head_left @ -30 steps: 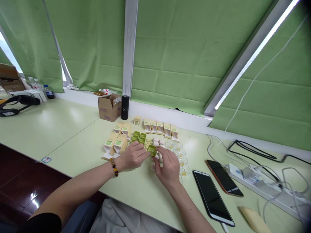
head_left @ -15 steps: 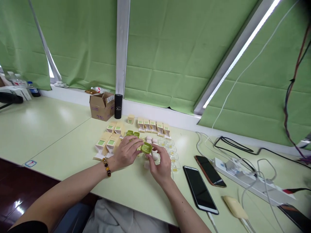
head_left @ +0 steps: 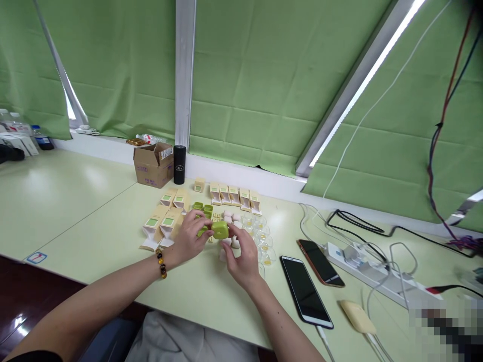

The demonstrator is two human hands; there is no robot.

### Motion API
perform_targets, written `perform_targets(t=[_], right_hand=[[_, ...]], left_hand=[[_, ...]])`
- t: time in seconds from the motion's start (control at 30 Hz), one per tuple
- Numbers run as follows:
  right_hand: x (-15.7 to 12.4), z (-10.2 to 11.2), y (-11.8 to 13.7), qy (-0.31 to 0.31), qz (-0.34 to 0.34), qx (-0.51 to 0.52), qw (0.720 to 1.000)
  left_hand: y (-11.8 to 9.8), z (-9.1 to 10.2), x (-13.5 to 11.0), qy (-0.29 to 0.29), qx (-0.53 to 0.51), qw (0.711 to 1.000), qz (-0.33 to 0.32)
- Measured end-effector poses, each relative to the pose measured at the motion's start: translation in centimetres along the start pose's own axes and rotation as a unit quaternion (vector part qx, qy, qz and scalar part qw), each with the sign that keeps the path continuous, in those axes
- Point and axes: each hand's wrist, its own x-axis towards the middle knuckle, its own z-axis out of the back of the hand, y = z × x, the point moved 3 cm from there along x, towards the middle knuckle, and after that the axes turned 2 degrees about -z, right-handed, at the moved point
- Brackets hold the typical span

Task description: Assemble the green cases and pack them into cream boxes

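Showing its smooth face where the hollow showed just before, the green case [head_left: 220,230] sits mid-frame, pinched between the fingers of the left hand [head_left: 191,237] and right hand [head_left: 242,251]; flipped over, I'd guess, so work has moved to its other side.

A small, shiny green box [head_left: 220,230] with round corners is held by its two sides, a bit below and left of the frame's middle, with its smooth outside shown and a tiny pale mark seen low on it.
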Motion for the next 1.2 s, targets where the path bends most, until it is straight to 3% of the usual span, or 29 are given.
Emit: perform_targets(t=[0.2,0.53,0.9,1.0,1.2], right_hand=[[0.0,-0.1,0.0,-0.004,-0.002,-0.011,1.000],[-0.1,-0.4,-0.1,-0.001,-0.037,-0.024,0.999],[-0.1,-0.2,0.3,0.002,-0.066,0.036,0.997],[-0.1,-0.2,0.3,-0.002,-0.067,0.042,0.997],[-0.2,-0.3,0.3,0.003,-0.044,0.021,0.999]], left_hand=[[0.2,-0.4,-0.2,0.029,-0.027,0.996,0.078],[0.3,-0.8,-0.2,0.085,-0.084,0.981,0.151],[-0.8,-0.8,-0.3,0.118,-0.096,0.983,0.106],[-0.9,-0.7,-0.3,0.106,-0.106,0.981,0.127],[-0.5,-0.9,-0.4,0.101,-0.227,0.952,0.178]])
